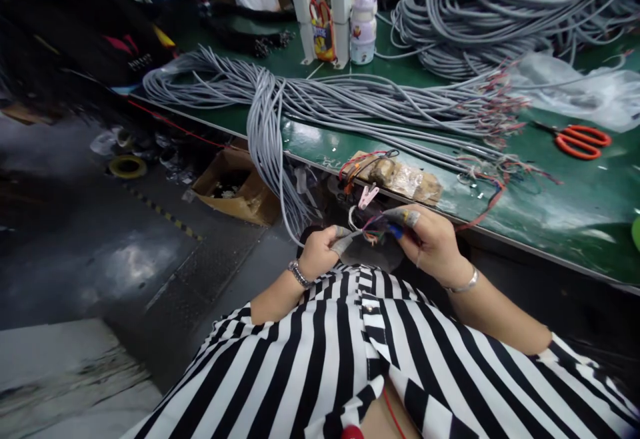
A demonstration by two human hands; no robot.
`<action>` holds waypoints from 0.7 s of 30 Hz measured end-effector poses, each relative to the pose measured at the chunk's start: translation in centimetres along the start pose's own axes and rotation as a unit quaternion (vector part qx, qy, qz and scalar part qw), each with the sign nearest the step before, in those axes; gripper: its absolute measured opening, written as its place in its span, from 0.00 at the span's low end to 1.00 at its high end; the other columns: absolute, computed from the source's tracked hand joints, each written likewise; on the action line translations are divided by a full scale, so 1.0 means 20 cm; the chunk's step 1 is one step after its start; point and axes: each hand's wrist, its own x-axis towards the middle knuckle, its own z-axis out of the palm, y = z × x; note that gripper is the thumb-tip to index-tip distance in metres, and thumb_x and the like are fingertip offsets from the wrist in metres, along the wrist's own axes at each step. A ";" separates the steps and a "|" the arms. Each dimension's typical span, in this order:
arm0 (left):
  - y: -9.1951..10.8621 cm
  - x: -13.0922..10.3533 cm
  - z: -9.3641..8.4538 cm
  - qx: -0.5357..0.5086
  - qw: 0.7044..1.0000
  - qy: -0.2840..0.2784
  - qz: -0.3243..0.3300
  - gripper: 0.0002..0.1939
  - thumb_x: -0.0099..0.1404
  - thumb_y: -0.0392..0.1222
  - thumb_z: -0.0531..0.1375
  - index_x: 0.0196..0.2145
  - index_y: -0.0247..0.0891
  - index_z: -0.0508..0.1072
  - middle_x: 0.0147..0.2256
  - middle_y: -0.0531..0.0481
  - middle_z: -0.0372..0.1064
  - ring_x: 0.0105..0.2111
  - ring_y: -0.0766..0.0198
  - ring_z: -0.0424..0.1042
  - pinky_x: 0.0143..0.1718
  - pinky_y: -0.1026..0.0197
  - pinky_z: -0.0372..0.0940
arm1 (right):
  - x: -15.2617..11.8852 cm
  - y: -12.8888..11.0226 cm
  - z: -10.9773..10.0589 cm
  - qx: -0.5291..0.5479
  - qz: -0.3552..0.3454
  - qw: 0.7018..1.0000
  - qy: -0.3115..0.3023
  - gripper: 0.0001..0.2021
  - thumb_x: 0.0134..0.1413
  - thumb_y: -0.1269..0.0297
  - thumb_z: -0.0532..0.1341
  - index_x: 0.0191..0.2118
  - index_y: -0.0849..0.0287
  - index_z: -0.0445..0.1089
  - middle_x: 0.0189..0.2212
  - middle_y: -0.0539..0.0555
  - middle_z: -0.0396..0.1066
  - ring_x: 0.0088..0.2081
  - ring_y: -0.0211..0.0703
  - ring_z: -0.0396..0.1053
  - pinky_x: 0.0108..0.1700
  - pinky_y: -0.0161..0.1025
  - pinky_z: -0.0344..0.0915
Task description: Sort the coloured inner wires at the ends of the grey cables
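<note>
My left hand (323,250), with grey coverings on its fingertips, pinches the end of a grey cable just in front of the bench edge. Thin coloured wires (370,233) fan out from that end toward my right hand (430,239). The fingers of my right hand, also covered at the tips, are closed on these wires, and something blue shows beneath them. A pink clip (369,196) is just beyond the wires, by a taped block (405,181) on the bench edge. The bundle of grey cables (267,132) hangs over the edge to the left of my hands.
Across the green bench (550,215) lie long grey cables with stripped ends. Orange-handled scissors (583,141) are at the right, near a clear plastic bag (600,95). A bottle (363,29) and a large cable coil (480,12) stand behind. An open cardboard box (237,189) is below, left.
</note>
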 end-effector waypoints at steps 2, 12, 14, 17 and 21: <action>0.00 -0.02 -0.03 0.052 0.996 -0.033 0.057 0.10 0.62 0.44 0.62 0.39 0.39 0.79 0.36 0.47 0.79 0.35 0.61 0.77 0.38 0.63 0.69 | 0.05 0.00 -0.01 0.015 0.034 0.997 -0.064 0.07 0.55 0.65 0.61 0.39 0.55 0.75 0.35 0.57 0.76 0.36 0.47 0.71 0.40 0.41 0.65; 0.03 -0.05 -0.11 0.147 0.980 -0.079 0.112 0.07 0.61 0.42 0.62 0.36 0.41 0.80 0.30 0.48 0.78 0.29 0.63 0.75 0.33 0.65 0.64 | 0.19 -0.04 0.08 -0.011 0.052 0.946 -0.320 0.07 0.45 0.75 0.62 0.27 0.57 0.64 0.20 0.46 0.66 0.22 0.35 0.58 0.27 0.36 0.48; 0.03 -0.04 -0.12 0.149 0.979 -0.087 0.108 0.07 0.62 0.42 0.62 0.35 0.41 0.80 0.29 0.49 0.77 0.28 0.64 0.74 0.31 0.65 0.63 | 0.19 -0.05 0.10 -0.026 0.041 0.944 -0.328 0.08 0.44 0.77 0.61 0.28 0.57 0.64 0.22 0.47 0.67 0.23 0.36 0.60 0.28 0.35 0.48; 0.02 -0.03 -0.14 0.140 0.981 -0.104 0.090 0.07 0.62 0.42 0.62 0.35 0.39 0.79 0.28 0.50 0.76 0.27 0.65 0.73 0.31 0.66 0.62 | 0.18 -0.06 0.13 -0.027 0.031 0.949 -0.314 0.08 0.43 0.78 0.60 0.29 0.57 0.65 0.24 0.48 0.69 0.24 0.37 0.61 0.28 0.35 0.50; 0.02 -0.01 -0.15 0.092 0.985 -0.132 0.060 0.07 0.63 0.42 0.62 0.34 0.37 0.78 0.26 0.51 0.75 0.25 0.66 0.71 0.30 0.67 0.63 | 0.14 -0.04 0.16 0.048 0.051 0.960 -0.270 0.09 0.43 0.77 0.60 0.31 0.57 0.67 0.25 0.48 0.70 0.26 0.36 0.63 0.30 0.33 0.55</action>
